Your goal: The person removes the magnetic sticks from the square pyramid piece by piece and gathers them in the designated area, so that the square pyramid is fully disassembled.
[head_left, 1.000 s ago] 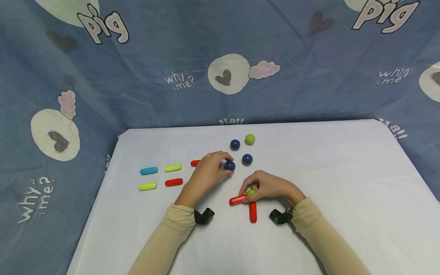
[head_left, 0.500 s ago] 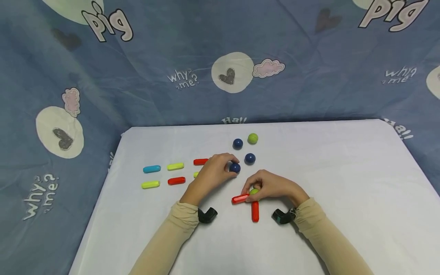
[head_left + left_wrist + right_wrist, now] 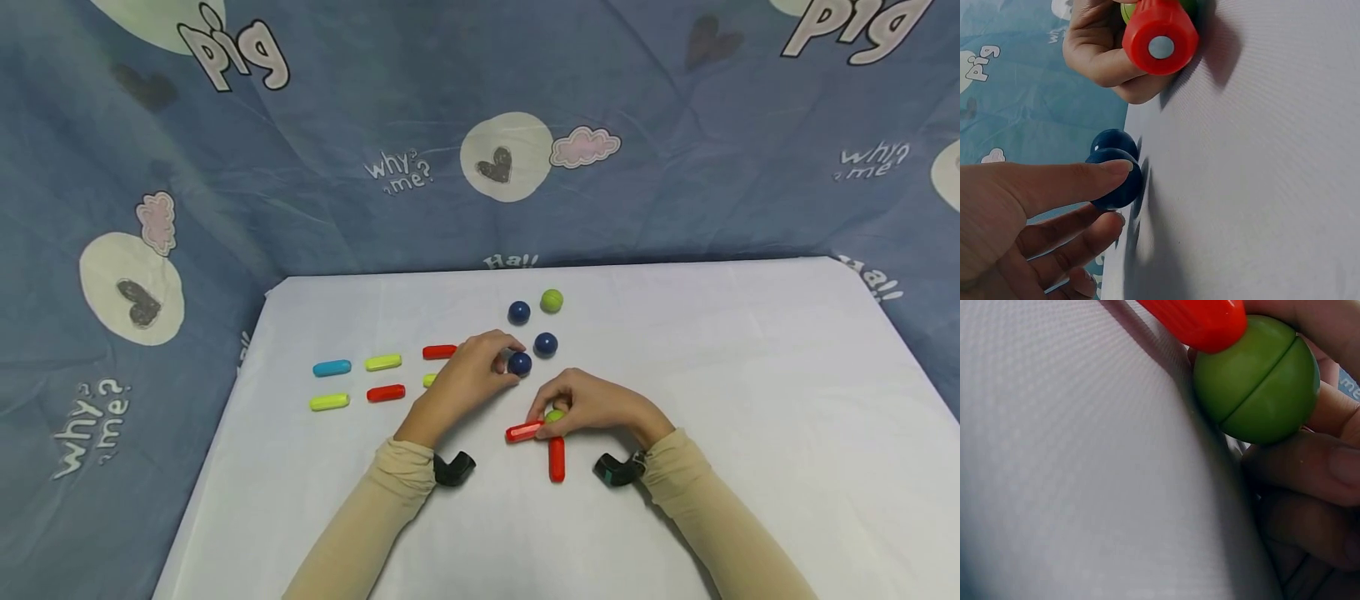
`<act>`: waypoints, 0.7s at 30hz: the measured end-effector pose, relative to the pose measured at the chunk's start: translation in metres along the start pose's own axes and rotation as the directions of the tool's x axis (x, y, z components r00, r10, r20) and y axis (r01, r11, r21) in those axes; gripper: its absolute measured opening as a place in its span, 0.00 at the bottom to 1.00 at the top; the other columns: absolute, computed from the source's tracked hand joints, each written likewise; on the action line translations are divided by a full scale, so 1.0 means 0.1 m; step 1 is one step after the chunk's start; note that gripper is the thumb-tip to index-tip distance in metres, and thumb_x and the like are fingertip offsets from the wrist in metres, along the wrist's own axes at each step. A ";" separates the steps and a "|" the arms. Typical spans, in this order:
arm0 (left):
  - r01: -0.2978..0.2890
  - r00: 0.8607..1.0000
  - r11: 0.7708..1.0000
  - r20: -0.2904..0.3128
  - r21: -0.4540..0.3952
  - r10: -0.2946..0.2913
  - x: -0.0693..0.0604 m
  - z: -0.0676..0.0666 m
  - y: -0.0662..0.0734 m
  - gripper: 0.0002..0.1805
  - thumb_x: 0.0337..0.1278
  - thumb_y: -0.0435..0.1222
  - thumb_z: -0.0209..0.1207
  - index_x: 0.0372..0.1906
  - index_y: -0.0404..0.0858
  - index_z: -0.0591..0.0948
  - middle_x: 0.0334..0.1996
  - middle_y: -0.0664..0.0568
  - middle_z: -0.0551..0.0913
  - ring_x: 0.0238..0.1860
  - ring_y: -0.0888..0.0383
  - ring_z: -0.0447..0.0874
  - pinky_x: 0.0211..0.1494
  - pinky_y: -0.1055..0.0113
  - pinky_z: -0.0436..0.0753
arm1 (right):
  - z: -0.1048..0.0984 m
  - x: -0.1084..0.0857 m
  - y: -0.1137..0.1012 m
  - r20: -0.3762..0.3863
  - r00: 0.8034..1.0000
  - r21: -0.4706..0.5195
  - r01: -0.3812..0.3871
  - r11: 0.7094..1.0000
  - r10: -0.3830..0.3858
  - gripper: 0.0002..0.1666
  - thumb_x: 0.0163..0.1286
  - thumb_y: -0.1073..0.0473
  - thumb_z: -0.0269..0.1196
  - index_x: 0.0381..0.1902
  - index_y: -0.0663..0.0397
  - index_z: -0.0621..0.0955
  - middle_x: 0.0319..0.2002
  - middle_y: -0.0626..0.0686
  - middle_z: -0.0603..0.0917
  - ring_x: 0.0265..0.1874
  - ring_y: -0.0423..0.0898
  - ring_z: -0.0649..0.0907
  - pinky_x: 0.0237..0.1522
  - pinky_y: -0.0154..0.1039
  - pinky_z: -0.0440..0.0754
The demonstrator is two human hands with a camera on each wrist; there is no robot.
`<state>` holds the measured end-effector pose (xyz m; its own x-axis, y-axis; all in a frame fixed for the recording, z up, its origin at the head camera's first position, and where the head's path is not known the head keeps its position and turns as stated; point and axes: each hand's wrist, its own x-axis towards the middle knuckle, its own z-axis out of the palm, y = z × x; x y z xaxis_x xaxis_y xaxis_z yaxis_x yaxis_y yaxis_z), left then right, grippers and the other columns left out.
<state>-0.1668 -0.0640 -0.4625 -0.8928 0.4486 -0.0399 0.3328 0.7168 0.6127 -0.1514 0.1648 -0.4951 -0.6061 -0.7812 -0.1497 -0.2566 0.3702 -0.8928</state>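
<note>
My left hand [image 3: 468, 371] pinches a dark blue ball [image 3: 519, 364] between thumb and fingertips, just above the white table. In the left wrist view the thumb [image 3: 1079, 184] crosses that ball, and another blue ball shows behind it. My right hand [image 3: 592, 404] holds a green ball [image 3: 1260, 381] and the red stick [image 3: 523, 431] that touches it. A round silvery disc [image 3: 1161, 47] is set in this stick's free end. A second red stick [image 3: 557, 460] points from the green ball toward me; whether they touch is hidden in the head view.
Behind the hands lie two more blue balls [image 3: 546, 345] [image 3: 519, 312] and a green ball [image 3: 551, 301]. To the left are a blue stick [image 3: 332, 368], yellow-green sticks [image 3: 329, 402] and red sticks [image 3: 386, 392], some partly behind my left hand. A printed blue cloth [image 3: 337, 217] hangs behind the table.
My left hand has moved slightly to the right with the blue ball. The right hand keeps its hold on the green ball and red stick. The head view has shifted a little.
</note>
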 end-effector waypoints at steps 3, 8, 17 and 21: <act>-0.001 1.000 1.000 0.001 0.002 0.001 0.00 0.00 0.01 0.23 0.55 0.33 0.75 0.57 0.42 0.85 0.36 0.52 0.83 0.35 0.58 0.77 0.40 0.65 0.75 | 0.00 0.00 0.01 0.001 1.000 0.003 0.000 1.000 0.000 0.08 0.61 0.57 0.76 0.39 0.43 0.91 0.15 0.38 0.68 0.15 0.33 0.64 0.21 0.27 0.59; 0.002 1.000 1.000 0.004 0.005 -0.002 0.00 -0.01 0.01 0.24 0.55 0.34 0.75 0.59 0.43 0.84 0.37 0.53 0.83 0.33 0.59 0.77 0.38 0.66 0.75 | -0.01 0.00 0.00 0.002 1.000 0.005 0.001 1.000 -0.001 0.08 0.61 0.57 0.76 0.39 0.43 0.91 0.15 0.38 0.67 0.15 0.33 0.64 0.22 0.28 0.59; -0.001 1.000 1.000 -0.008 0.010 0.001 -0.01 -0.03 0.00 0.25 0.54 0.36 0.76 0.59 0.43 0.85 0.39 0.53 0.83 0.33 0.60 0.77 0.37 0.67 0.76 | 0.00 0.00 -0.01 -0.001 1.000 0.012 0.009 1.000 -0.009 0.09 0.61 0.56 0.76 0.40 0.46 0.91 0.15 0.39 0.68 0.15 0.32 0.64 0.21 0.29 0.59; -0.007 0.999 1.000 -0.035 0.020 0.008 -0.02 -0.05 0.01 0.22 0.53 0.37 0.76 0.55 0.43 0.86 0.40 0.53 0.83 0.33 0.59 0.76 0.37 0.67 0.76 | 0.00 0.01 -0.01 0.001 1.000 0.014 0.005 1.000 -0.005 0.09 0.61 0.56 0.76 0.40 0.47 0.91 0.15 0.39 0.68 0.15 0.32 0.64 0.21 0.28 0.59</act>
<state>-0.1663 -0.0667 -0.4584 -0.9002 0.4354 -0.0079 0.3450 0.7242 0.5971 -0.1516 0.1641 -0.4947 -0.6041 -0.7835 -0.1453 -0.2493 0.3590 -0.8994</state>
